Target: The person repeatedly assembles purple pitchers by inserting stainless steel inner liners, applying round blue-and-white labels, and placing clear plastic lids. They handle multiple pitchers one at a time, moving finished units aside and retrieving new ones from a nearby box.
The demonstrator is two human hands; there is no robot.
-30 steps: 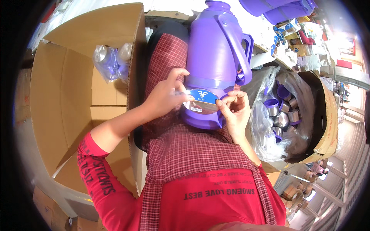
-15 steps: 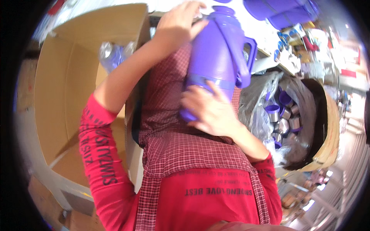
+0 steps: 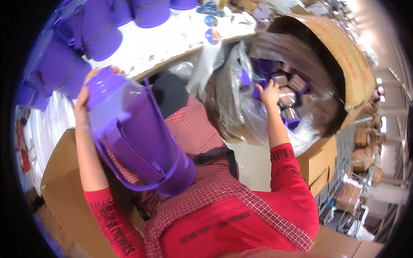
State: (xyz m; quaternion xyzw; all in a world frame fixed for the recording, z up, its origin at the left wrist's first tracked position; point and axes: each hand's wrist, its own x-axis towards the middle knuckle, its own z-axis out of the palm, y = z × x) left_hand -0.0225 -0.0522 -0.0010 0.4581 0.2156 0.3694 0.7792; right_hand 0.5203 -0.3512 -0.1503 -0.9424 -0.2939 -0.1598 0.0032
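Note:
A large purple vacuum flask (image 3: 142,129) lies tilted across my lap, its base toward my belly and its side handle facing up. My left hand (image 3: 82,101) is wrapped round its upper end, with fingertips showing at the far side of the top. On the right, my right hand (image 3: 270,93) reaches into a carton lined with a clear plastic bag (image 3: 241,107). Its thumb and fingers are apart and touch a purple-rimmed cup (image 3: 258,90) there. Several silver metal cups with purple rims (image 3: 287,98) lie jumbled around it.
Several purple flasks (image 3: 92,32) stand on the white table (image 3: 159,43) ahead and to the left. The cup carton's brown wall (image 3: 344,64) rises at the right. Another open carton (image 3: 69,180) sits at my left. A black round seat (image 3: 170,94) shows beyond my knees.
My right hand has left the flask and moved into the cup carton. The flask now leans to the left, with my left hand around its top. My view has turned to the right.

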